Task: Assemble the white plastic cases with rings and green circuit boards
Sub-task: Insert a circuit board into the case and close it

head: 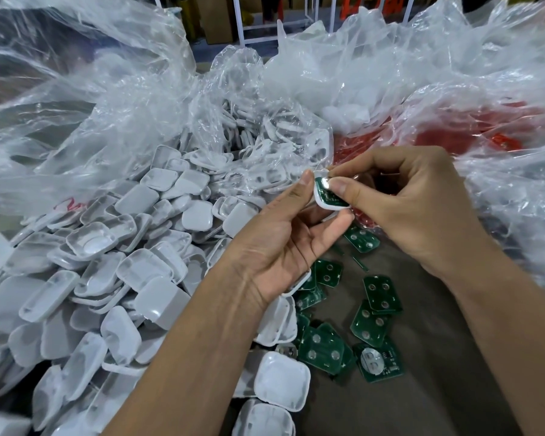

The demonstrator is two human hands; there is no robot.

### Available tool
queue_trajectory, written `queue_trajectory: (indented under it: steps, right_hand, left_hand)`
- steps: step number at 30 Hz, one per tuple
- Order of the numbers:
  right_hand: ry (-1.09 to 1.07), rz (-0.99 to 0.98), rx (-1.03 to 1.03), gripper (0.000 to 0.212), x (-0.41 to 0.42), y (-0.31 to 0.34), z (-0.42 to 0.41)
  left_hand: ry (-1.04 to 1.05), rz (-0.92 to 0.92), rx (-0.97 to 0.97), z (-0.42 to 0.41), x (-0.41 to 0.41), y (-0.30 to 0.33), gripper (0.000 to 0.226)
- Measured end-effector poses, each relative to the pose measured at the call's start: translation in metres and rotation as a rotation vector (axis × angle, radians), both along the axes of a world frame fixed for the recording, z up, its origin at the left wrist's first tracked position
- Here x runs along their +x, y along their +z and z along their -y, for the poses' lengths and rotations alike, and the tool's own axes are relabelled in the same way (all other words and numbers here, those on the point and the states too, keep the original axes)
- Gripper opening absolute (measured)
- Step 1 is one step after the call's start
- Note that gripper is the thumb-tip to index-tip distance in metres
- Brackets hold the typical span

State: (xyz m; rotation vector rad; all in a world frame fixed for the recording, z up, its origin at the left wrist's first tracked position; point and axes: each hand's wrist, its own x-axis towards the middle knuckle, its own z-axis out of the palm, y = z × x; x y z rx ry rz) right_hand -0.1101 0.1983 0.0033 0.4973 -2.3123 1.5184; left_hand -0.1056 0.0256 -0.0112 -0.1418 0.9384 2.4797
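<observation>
Seating a green circuit board (331, 196) into a white plastic case (323, 205), held up at mid-frame above the work surface. Left hand (283, 243) grips the case, forefinger tip on the upper edge, thumb under the lower corner, palm turned inward. Right hand (412, 199) pinches at the board's top corner, thumb pressing flat on the board's face, forefinger curled behind; both grips narrow, closed on the same small part. Cannot tell whether a ring is already in the case; hidden by the fingers. Loose green boards (372, 322) scattered on the brown cloth (438, 357) below the wrists, some overlapping, one face-up showing a round silver contact. Big heap of empty white cases (132, 265) to the left, spilling from a clear plastic bag (76, 99); white rings (252, 133) visible further back inside crumpled film. Red parts in another bag (472, 130) at upper right. Handling judgement: case light, stiff, thin-walled, smooth and likely slippery, so best held by the rim edges rather than the flat back. Board light and rigid but brittle at corners, contacts best left untouched; safest held by its edges, pressed home with an even thumb near the centre. Likely risk: board cocked at one corner, or case squirting out of the pinch under pressure. Step judged to be mid-insertion, board partly seated.
</observation>
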Motion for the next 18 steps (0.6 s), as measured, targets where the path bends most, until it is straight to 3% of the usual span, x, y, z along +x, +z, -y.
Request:
queue_trajectory:
  steps: [12,18]
  right_hand:
    - [-0.005,0.022,-0.006,0.006,-0.0014,-0.0035,-0.0011]
    - [0.049,0.05,-0.219,0.02,0.0,-0.0028,0.0005]
  left_hand:
    - [-0.02,0.009,0.005,0.0003,-0.0004,0.0001,0.023]
    - [-0.013,-0.005,0.05,0.0024,-0.0013,0.0021,0.033]
